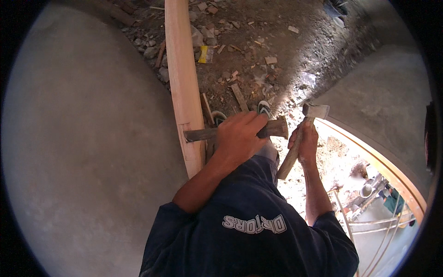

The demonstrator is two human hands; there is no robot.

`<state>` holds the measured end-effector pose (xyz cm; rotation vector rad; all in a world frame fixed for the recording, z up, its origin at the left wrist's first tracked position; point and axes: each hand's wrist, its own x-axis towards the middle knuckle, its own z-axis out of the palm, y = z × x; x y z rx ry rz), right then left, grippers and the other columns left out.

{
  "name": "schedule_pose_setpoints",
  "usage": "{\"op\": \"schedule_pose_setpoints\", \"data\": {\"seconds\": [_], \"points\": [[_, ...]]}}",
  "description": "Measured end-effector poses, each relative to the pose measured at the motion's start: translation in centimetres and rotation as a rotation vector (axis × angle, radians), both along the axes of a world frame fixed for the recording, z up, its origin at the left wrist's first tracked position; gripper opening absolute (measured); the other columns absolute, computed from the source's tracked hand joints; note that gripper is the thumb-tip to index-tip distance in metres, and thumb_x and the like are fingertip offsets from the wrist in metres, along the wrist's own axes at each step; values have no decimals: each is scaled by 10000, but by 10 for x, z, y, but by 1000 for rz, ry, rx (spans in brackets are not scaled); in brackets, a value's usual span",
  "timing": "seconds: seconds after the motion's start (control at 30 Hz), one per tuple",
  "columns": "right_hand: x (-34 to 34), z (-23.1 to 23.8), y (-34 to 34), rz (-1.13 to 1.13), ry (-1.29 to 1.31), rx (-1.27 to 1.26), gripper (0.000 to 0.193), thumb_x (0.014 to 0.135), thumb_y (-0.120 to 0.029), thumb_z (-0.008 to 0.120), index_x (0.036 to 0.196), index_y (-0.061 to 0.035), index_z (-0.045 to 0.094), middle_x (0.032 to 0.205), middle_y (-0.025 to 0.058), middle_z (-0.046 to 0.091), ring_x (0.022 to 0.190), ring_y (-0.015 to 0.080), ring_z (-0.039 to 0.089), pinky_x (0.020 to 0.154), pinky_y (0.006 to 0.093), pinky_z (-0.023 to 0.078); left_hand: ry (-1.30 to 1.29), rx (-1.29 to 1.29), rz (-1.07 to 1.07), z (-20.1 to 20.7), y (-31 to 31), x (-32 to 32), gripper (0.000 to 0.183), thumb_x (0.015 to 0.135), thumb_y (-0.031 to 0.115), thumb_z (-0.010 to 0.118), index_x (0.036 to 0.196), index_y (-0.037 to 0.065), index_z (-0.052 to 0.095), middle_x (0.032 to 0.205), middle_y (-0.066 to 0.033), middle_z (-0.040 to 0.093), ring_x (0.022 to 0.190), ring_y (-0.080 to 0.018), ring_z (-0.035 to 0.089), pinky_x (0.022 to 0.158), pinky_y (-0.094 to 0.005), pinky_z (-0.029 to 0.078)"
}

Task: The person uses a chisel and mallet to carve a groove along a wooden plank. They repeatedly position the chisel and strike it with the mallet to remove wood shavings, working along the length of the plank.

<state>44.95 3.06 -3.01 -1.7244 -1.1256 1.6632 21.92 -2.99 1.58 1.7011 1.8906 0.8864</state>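
My left hand (240,136) is closed around a wood chisel (201,134) lying crosswise, its wooden handle end sticking out to the right. The chisel's tip meets a cut notch in the side of an upright pale timber post (182,69). On the right, my right hand (308,142) grips a hatchet (316,111) by its wooden handle, just under the metal head. The handle slants down and left below that hand. The hatchet head is apart from the chisel's handle end.
A grey plastered wall (87,138) fills the left, another (383,87) the upper right. Rubble and wood scraps (240,97) litter the dirt floor (272,41) around my shoes (264,108). A wooden frame (383,164) curves along a bright opening at right, with a bucket (366,190) beyond.
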Motion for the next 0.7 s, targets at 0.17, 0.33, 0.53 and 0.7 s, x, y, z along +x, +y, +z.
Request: {"op": "schedule_pose_setpoints", "data": {"seconds": [0.17, 0.33, 0.53, 0.7], "points": [[3, -3, 2, -21, 29, 64, 398, 1030, -453, 461, 964, -65, 516, 616, 62, 565, 448, 141, 533, 416, 267, 455, -86, 108, -36, 12, -5, -5, 454, 559, 201, 857, 963, 99, 676, 869, -75, 651, 795, -272, 654, 680, -388, 538], [-5, -9, 0, -46, 69, 37, 406, 1021, -459, 478, 974, -57, 503, 618, 71, 556, 459, 166, 541, 415, 283, 448, 49, 28, -211, -7, -18, 12, 477, 578, 267, 843, 978, 138, 616, 871, -21, 612, 817, -237, 636, 682, -377, 518], [2, -25, -6, -25, 58, 54, 413, 1017, -468, 487, 962, -60, 522, 628, 58, 555, 512, 153, 552, 462, 277, 437, 33, -31, -242, -18, -22, 22, 465, 619, 271, 838, 1008, 137, 621, 883, -47, 624, 822, -255, 645, 692, -394, 524], [-1, -21, -5, -9, 11, 101, 403, 1019, -452, 495, 930, -63, 545, 689, 49, 571, 586, 132, 556, 513, 268, 433, 34, -66, -169, -14, -12, 21, 458, 641, 292, 833, 1017, 140, 621, 903, -50, 629, 828, -253, 650, 698, -397, 527]]}}
